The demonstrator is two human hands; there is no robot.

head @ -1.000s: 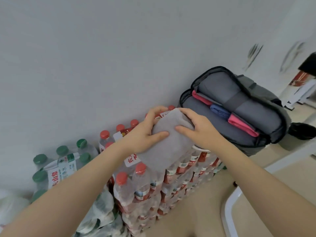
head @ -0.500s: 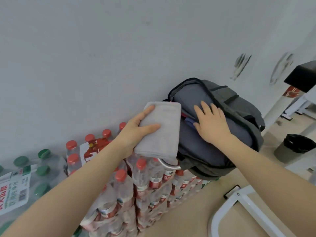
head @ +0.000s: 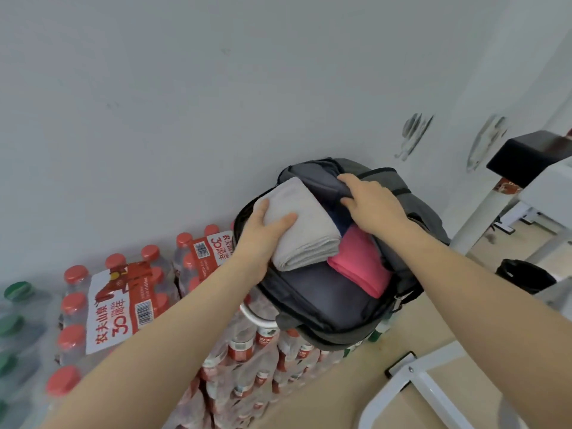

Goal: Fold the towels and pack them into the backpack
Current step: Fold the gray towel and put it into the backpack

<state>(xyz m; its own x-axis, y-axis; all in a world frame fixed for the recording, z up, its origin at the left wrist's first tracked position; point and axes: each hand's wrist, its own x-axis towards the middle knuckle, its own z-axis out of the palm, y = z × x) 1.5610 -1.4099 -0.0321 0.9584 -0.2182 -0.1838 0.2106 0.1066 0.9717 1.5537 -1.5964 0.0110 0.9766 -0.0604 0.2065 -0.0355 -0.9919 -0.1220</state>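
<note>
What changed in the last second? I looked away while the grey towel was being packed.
The left hand carried the grey towel from the bottles into the backpack. The right hand let go of the towel and gripped the flap. The pink towel stayed inside.

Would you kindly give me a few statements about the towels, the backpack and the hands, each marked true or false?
1. The left hand holds the folded grey towel at the backpack's opening. True.
2. The right hand holds a water bottle. False: its grip is on the backpack's upper flap.
3. A pink towel lies inside the backpack. True.
4. The backpack stands on the floor. False: it rests on stacked packs of red-capped bottles.
5. The backpack is zipped closed. False: it is open.
</note>
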